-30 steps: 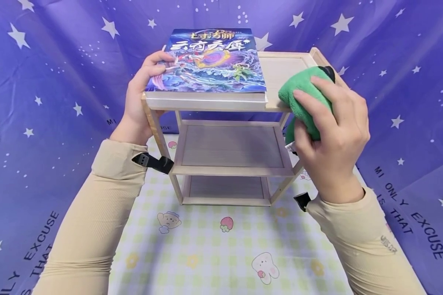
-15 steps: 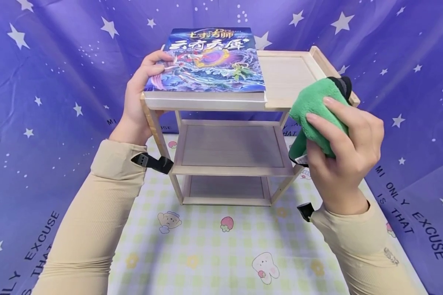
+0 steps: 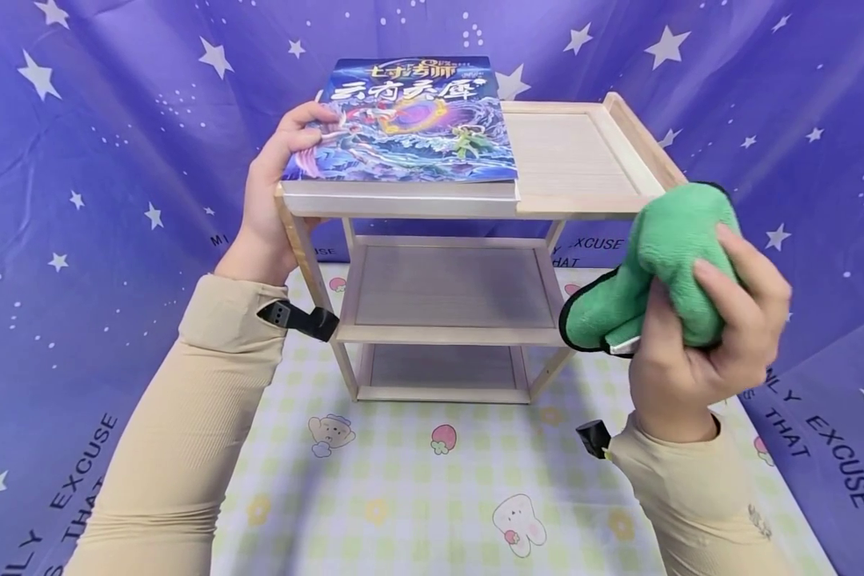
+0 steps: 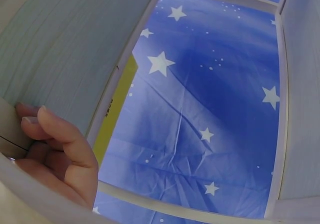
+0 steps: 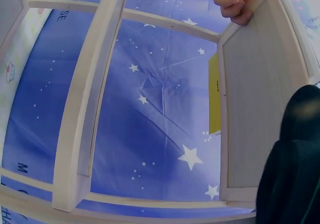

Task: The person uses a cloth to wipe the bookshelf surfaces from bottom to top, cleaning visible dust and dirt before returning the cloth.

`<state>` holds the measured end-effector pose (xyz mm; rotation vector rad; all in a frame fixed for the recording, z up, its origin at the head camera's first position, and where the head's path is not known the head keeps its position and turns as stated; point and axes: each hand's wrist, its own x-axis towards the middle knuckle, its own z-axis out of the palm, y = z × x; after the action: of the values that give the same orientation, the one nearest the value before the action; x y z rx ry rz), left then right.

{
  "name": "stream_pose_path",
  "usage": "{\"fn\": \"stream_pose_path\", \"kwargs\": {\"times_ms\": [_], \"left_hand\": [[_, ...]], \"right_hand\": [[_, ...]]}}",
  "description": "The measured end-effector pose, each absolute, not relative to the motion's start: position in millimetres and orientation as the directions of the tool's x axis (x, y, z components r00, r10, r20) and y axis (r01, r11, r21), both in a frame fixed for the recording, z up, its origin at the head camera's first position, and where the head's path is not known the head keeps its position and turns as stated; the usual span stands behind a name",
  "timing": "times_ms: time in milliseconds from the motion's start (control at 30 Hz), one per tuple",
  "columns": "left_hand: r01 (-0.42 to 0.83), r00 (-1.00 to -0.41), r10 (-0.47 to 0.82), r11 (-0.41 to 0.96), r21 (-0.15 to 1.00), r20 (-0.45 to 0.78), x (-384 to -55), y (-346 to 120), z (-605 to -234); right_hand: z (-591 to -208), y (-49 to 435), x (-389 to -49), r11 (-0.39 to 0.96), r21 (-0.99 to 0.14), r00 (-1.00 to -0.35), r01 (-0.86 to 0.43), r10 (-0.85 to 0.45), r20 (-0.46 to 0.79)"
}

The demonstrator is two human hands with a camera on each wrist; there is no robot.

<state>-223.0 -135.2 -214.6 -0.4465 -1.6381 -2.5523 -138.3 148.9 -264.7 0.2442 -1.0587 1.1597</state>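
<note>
Cloth (image 3: 673,256): green, being held bunched in the curled fingers of the right hand (image 3: 706,344), off the shelf (image 3: 576,156); left hand (image 3: 274,200) is gripping book (image 3: 410,120); wiping goes best flattened under the fingertips.

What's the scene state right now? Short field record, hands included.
left hand: grips the left end of the shelf's top tier, thumb on the book
right hand: holds the green cloth, off the shelf's right side
book: lies flat on the left part of the top tier
green cloth: bunched, clear of the shelf
wooden shelf: three tiers, upright on a checked mat
lower tiers: nothing visible on them
</note>
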Motion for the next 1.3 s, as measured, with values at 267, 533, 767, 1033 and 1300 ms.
{"fn": "stream_pose_path", "kwargs": {"times_ms": [267,533,767,1033,1300], "left_hand": [[0.218,-0.955,0.091,-0.435,0.873,0.284,-224.0,-135.2,-214.8],[0.218,-0.956,0.091,-0.419,0.882,0.279,-223.6,-135.0,-215.0],[0.215,-0.956,0.09,-0.439,0.873,0.281,-223.9,-135.4,-214.5],[0.212,-0.957,0.087,-0.439,0.873,0.276,-224.1,-135.3,-214.5],[0.209,-0.958,0.086,-0.437,0.875,0.272,-224.3,-134.8,-214.7]], "right_hand": [[-261.2,159.1,-138.8,0.374,-0.34,0.026,-0.863,0.704,0.71],[-250.2,172.7,-137.9,0.257,-0.353,-0.031,-0.9,0.769,0.639],[-243.9,174.3,-141.7,-0.188,-0.419,-0.373,-0.888,0.828,0.419],[-246.4,179.0,-145.6,-0.382,-0.558,-0.618,-0.737,0.716,0.325],[-250.4,183.4,-134.8,-0.593,-0.47,-0.755,-0.654,0.554,0.352]]}}
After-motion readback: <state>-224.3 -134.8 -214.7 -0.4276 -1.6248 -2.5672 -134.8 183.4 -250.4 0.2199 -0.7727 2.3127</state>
